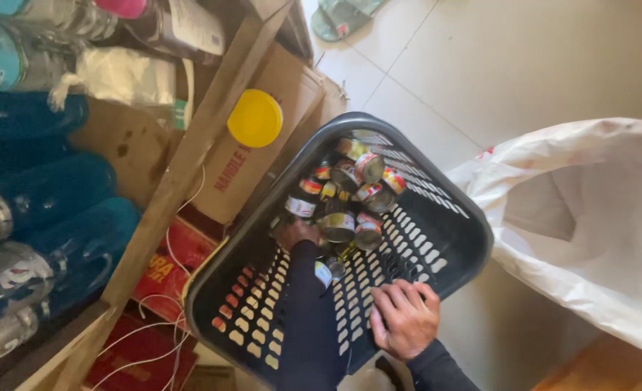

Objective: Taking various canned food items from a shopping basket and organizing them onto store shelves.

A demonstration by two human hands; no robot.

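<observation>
Two hands at basket, left reaching cans, right gripping rim.

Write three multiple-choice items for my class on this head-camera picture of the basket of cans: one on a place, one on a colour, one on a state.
1. Where do the cans lie?
A. In the dark grey basket
B. On the wooden shelf
C. In the white bag

2. What colour is the round lid beside the cardboard box?
A. Red
B. Yellow
C. Green

3. What is the right hand doing?
A. Holding a can
B. Hanging free
C. Gripping the basket's rim

Answers: 1 A, the cans lie heaped against the basket's slotted wall. 2 B, the lid is plain yellow. 3 C, its fingers curl over the rim, while the left hand reaches among the cans.
</observation>
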